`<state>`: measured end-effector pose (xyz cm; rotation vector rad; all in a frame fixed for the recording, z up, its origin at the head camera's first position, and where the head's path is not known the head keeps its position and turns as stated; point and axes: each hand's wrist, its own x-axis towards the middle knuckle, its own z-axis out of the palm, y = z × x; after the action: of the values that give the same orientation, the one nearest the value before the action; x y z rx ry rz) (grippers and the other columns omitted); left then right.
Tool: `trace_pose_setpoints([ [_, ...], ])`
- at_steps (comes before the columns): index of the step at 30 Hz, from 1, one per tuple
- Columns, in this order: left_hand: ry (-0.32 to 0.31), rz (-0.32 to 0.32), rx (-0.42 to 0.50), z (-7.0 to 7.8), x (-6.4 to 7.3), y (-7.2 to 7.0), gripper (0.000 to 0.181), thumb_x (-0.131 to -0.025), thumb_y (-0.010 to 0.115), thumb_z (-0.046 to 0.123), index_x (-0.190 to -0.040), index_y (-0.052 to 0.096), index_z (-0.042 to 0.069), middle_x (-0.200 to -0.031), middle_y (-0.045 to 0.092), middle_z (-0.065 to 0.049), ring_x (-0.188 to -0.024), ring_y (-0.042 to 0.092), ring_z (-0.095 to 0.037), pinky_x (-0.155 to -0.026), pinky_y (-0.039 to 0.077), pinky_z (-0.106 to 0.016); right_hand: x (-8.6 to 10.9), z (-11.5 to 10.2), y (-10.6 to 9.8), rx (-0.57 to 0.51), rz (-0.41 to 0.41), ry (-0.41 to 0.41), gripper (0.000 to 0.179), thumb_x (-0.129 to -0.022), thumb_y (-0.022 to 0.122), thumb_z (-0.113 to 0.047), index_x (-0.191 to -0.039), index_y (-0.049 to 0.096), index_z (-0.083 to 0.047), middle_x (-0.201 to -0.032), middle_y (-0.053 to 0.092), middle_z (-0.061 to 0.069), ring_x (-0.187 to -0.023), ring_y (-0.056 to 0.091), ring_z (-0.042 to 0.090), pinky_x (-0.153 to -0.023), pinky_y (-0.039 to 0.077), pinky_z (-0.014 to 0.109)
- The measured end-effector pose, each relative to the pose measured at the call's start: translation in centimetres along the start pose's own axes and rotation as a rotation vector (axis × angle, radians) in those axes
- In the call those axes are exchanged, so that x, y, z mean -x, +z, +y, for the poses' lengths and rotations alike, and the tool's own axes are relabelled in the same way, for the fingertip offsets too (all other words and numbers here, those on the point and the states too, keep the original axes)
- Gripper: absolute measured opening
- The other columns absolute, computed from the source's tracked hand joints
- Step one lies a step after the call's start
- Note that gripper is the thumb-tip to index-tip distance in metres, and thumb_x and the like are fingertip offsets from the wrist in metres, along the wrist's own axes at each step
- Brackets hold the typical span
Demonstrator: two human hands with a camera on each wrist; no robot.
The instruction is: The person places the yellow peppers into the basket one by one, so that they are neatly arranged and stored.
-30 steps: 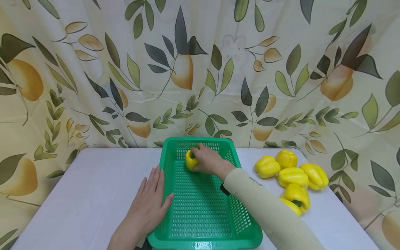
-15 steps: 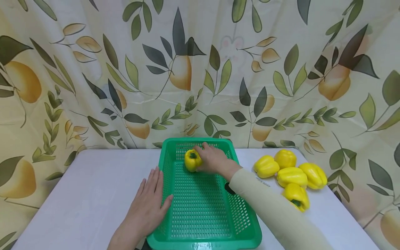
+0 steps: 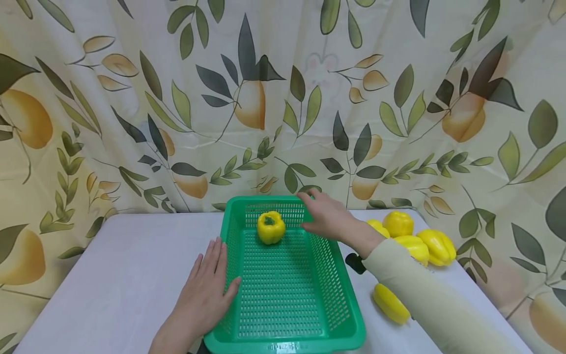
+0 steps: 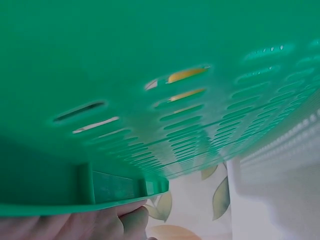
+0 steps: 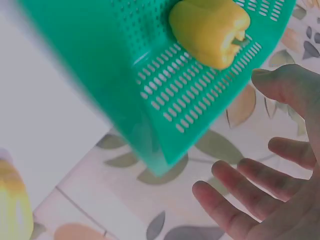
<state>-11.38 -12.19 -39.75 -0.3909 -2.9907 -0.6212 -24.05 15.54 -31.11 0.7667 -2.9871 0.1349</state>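
Note:
A yellow bell pepper stands with its stem up near the back left inside the green plastic basket. Over the basket's back right corner, my right hand has its fingers spread and holds nothing. The right wrist view shows the pepper apart from those fingertips. My left hand rests with straight fingers along the basket's left rim. In the left wrist view, the basket's slotted wall fills most of the picture, and parts of the left fingers show below the rim.
Several more yellow bell peppers lie on the white table right of the basket, partly hidden by my right sleeve. One pepper lies closer to me. A leaf-and-fruit patterned curtain hangs behind the table.
My right hand has let go of the bell pepper and moved right, up toward the basket's back right corner. The pepper stays in the basket. The left hand keeps its place on the rim.

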Motion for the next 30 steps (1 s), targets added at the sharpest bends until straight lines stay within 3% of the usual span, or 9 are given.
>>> trace_pose_setpoints([
  [12,0.004,0.024,-0.001,-0.1,0.2,0.0,0.078,-0.101,0.050,0.040,-0.156,0.017,-0.004,-0.166,0.012,-0.018,-0.155,0.010,-0.034,-0.123,0.017,-0.058,3.9,2.2,-1.2,-0.029,0.080,-0.007,0.068,-0.086,0.076,-0.026,-0.145,0.047,-0.008,-0.135,0.056,0.014,-0.109,0.062,0.029,-0.084,0.059,0.044],
  [20,0.006,0.035,-0.009,-0.1,0.2,0.1,0.078,-0.101,0.050,0.040,-0.156,0.017,-0.004,-0.166,0.011,-0.018,-0.155,0.011,-0.035,-0.123,0.017,-0.057,6.4,2.9,-1.2,-0.003,0.099,0.006,0.066,-0.085,0.078,-0.024,-0.141,0.049,-0.005,-0.136,0.056,0.016,-0.114,0.061,0.031,-0.082,0.060,0.044],
  [30,0.009,0.033,-0.012,0.1,0.0,0.1,0.077,-0.100,0.051,0.039,-0.156,0.019,-0.004,-0.166,0.013,-0.018,-0.155,0.010,-0.034,-0.123,0.016,-0.058,10.1,4.3,-0.9,-0.012,0.110,0.094,0.065,-0.085,0.076,-0.026,-0.141,0.050,-0.005,-0.138,0.054,0.019,-0.111,0.062,0.033,-0.085,0.059,0.048],
])
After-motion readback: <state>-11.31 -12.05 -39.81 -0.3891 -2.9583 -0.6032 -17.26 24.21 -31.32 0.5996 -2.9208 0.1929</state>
